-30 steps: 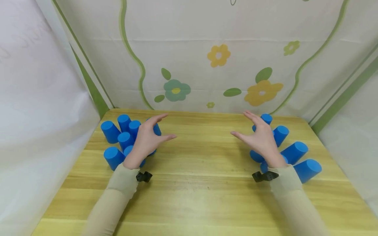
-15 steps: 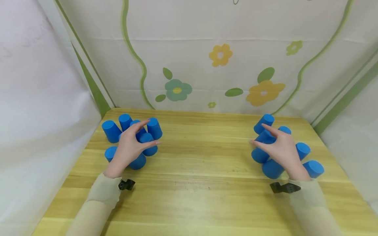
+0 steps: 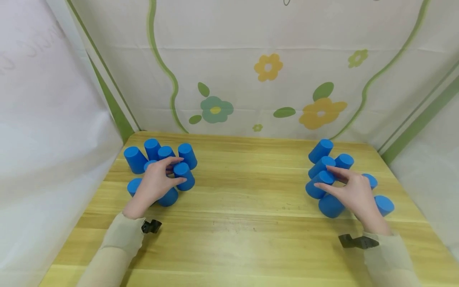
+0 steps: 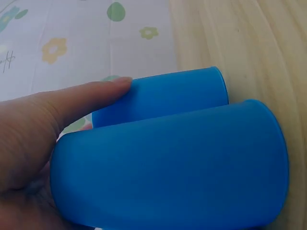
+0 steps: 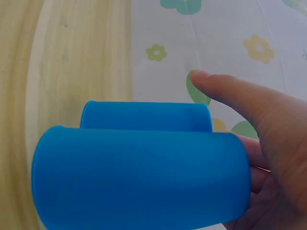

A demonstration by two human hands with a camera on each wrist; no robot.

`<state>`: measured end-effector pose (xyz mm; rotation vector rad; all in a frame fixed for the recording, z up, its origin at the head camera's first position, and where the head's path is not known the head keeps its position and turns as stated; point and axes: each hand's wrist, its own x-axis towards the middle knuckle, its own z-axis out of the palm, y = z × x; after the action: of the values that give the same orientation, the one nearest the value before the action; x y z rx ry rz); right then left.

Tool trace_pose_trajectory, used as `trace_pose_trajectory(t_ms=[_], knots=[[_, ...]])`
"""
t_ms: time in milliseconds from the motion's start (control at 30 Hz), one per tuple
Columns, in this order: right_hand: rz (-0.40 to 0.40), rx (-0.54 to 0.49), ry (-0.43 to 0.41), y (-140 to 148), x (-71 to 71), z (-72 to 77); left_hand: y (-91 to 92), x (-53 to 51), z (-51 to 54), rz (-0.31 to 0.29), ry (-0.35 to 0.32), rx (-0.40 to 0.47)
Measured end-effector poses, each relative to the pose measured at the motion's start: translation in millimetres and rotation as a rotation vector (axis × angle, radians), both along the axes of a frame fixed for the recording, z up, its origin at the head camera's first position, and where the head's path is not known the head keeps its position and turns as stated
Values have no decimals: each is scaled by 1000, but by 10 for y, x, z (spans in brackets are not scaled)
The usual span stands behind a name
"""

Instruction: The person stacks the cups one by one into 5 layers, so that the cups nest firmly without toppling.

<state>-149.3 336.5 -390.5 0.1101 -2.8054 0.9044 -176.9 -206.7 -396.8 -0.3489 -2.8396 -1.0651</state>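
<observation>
Beige fabric sleeves (image 3: pixel 118 235) are nearest, each with a small black wrist device (image 3: pixel 151 226) that should be kept clear of the yellowish wood-grain tabletop (image 3: pixel 236 243). A little farther, a nearer blue cup of the left group (image 3: pixel 168 197) and a nearer blue cup of the right group (image 3: pixel 330 208) stand close to the hands, so I would lift straight up before any sideways move. Next, the left hand (image 3: pixel 154 184) pinches a smooth blue tapered cup (image 3: pixel 186 172), flat end upward, at the inner side of its group; whether its rim touches the tabletop, I cannot tell. The right hand (image 3: pixel 353 195) grips nothing: thumb and fingers curve loosely about a matching blue tapered cup (image 3: pixel 321 178), and the right wrist view shows the thumb apart from it. In my judgement the step is taking hold of one cup on each side, so the right thumb should close gently, low enough for steady contact. Slightly farther, another upturned blue cup (image 3: pixel 321 166) is just beside the right fingers and could be pushed. Behind everything hangs white flower-printed cloth (image 3: pixel 222 32).
</observation>
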Motion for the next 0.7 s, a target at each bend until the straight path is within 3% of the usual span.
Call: trace_pose_trajectory(t_ms=[167, 300, 400, 500, 700], knots=[[1, -5, 38, 33, -17, -73, 23, -35, 9, 12, -15, -10], [-3, -14, 36, 50, -23, -103, 87, -40, 46, 15, 35, 11], [-9, -22, 23, 56, -30, -114, 177, -56, 93, 14, 72, 52], [-16, -26, 13, 57, -37, -116, 295, -82, 129, 5, 66, 111], [-26, -28, -10, 48, -38, -113, 583, -190, 88, -24, 61, 208]])
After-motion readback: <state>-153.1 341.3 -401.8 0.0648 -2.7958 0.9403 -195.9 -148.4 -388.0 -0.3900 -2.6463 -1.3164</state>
